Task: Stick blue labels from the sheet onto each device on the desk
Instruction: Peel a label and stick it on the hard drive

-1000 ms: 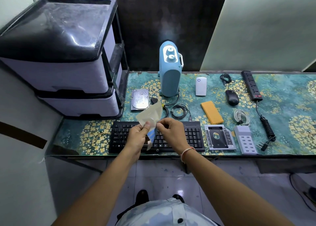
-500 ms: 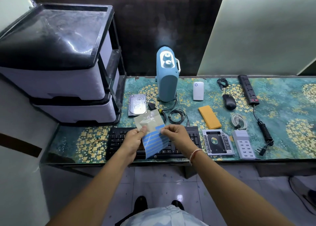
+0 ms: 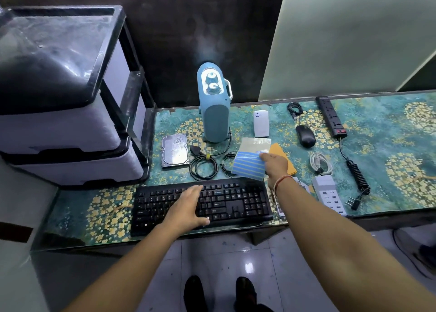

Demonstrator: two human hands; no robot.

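Black plastic keyboard, matte keys, lying nearest on the glossy floral-print surface; left hand resting across it, fingers straight and relaxed, gripping nothing. Beyond, right hand pinching the label sheet, fingers clamped on its right edge: thin flexible film, blue strips below, bare shiny backing above, hanging over the coiled black cables. Step judged: carrying labels toward a device. Next move calling for peeling one strip, likely with both hands. Farther: metallic hard drive, smooth white adapter, rounded blue heater.
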